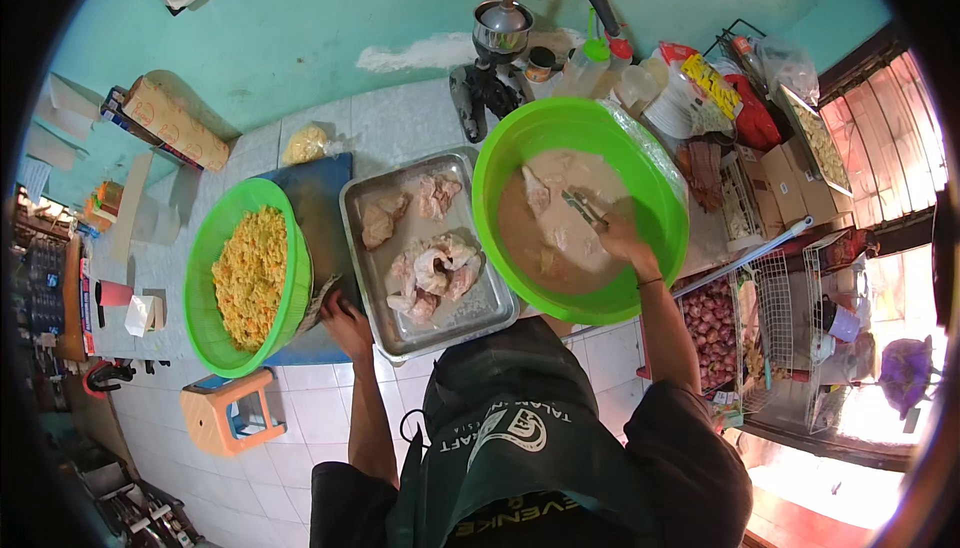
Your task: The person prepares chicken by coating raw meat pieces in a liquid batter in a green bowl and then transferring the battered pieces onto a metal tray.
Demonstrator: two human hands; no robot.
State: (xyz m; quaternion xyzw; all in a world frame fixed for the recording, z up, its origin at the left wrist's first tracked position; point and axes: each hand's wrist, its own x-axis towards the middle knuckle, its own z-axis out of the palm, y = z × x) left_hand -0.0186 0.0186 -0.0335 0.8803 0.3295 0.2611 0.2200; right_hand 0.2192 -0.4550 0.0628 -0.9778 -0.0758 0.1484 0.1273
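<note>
My right hand grips metal tongs, whose tips reach into cloudy brownish liquid in a large green plastic basin. Raw chicken pieces, one a drumstick, lie partly sunk in that liquid. Left of the basin, raw chicken pieces rest on a rectangular metal tray. Between this tray and a green plastic colander of yellow-orange crumbly food, my left hand touches a patterned cloth over a blue board. Whether its fingers grip the cloth is unclear.
Behind the basin stand a manual citrus press and squeeze bottles. A bag of pale food lies at the back left. An orange plastic stool is below the table. Wire baskets, one with shallots, stand at right.
</note>
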